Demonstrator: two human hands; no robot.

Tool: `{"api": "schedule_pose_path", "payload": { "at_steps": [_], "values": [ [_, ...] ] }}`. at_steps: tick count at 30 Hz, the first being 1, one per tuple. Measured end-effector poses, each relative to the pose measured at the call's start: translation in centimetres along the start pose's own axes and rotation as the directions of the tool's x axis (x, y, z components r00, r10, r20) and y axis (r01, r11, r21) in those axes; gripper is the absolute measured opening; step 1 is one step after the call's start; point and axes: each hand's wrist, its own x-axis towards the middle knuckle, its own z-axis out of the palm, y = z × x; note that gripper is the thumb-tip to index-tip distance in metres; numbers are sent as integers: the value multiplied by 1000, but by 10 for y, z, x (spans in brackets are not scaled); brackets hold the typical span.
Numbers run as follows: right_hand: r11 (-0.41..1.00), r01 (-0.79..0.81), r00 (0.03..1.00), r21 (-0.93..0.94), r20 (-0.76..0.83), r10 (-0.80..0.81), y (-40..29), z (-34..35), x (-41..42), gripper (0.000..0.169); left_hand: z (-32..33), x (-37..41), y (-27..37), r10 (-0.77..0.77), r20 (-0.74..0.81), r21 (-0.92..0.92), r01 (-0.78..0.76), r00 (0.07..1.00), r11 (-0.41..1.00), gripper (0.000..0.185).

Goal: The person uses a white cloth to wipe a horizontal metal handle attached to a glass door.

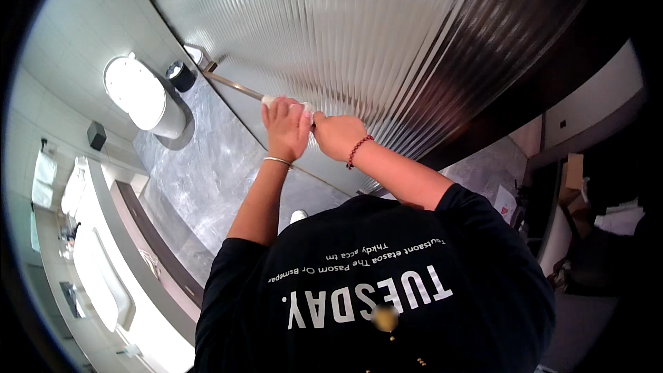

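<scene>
My left hand [286, 127], with a silver bangle at the wrist, is laid over a white cloth [268, 99] on a metal bar [235, 85]. The bar runs along a ribbed glass panel [311, 26]. Close beside it, my right hand [339, 135], wearing a dark red beaded bracelet, has its fingers curled near the end of the cloth. A small dark part shows at its fingertips; what lies inside this hand is hidden.
A white toilet [137, 90] and a small black bin [181, 76] stand on the left on the grey floor [197, 166]. Lower left is a counter with a white basin [98, 274]. At the right are a cardboard box [574, 172] and dark shelving.
</scene>
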Motion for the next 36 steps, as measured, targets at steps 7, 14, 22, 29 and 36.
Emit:
{"api": "schedule_pose_path", "payload": {
  "at_steps": [7, 14, 22, 29, 36],
  "values": [
    [997, 76, 995, 20, -73, -74, 2, -2, -6, 27, -11, -18, 30, -38, 26, 10, 38, 999, 999, 36],
    [992, 128, 981, 10, -147, -125, 4, 5, -9, 24, -5, -27, 25, -99, 70, 107, 91, 993, 990, 42],
    [988, 153, 981, 22, -124, -149, 3, 1, -14, 29, -12, -23, -15, -54, 154, 80, 42, 987, 996, 48],
    [991, 135, 982, -27, -132, -137, 1, 0, -16, 31, -16, 4, -88, -143, 62, 105, 136, 988, 985, 44],
    [997, 43, 998, -61, -46, -46, -4, -10, -15, 34, -33, 53, -155, -406, 198, 154, 381, 892, 912, 48]
  ]
}}
